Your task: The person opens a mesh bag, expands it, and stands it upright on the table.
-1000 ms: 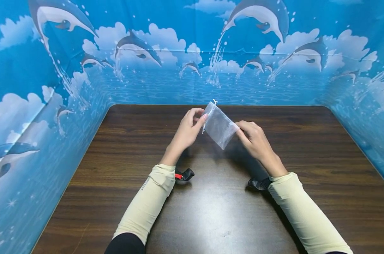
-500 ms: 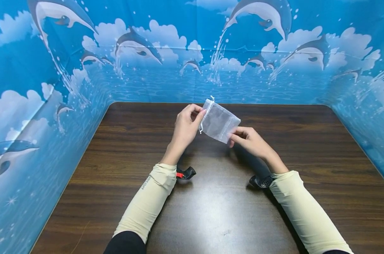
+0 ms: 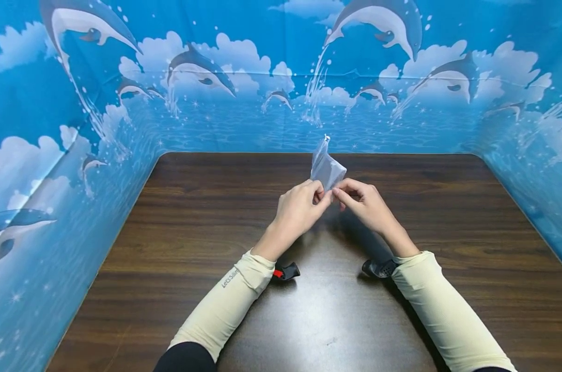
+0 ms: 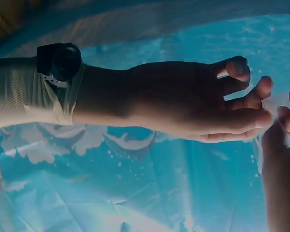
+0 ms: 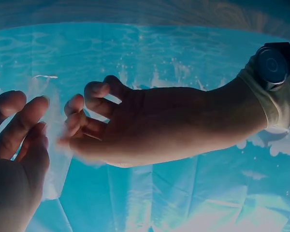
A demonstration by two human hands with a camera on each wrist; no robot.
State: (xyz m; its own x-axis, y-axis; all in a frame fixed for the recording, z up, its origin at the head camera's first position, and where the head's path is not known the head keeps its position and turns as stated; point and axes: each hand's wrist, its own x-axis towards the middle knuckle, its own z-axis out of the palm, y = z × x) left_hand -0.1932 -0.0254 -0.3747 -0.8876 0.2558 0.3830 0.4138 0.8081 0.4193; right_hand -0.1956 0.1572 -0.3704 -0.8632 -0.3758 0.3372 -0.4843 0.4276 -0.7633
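Holding a small sheer mesh pouch (image 3: 326, 168) upright just above centre of the frame, I have both hands meeting at its lower edge over the dark tabletop (image 3: 448, 232). My left hand (image 3: 299, 209) pinches that edge between thumb and fingertips; my right hand (image 3: 362, 204) pinches it from the other side. The pouch's drawstring end points up toward the dolphin backdrop (image 3: 244, 77).

Bare table (image 3: 178, 217) lies open on both sides of the hands; blue dolphin backdrop (image 3: 244, 119) walls off the far, left and right edges.
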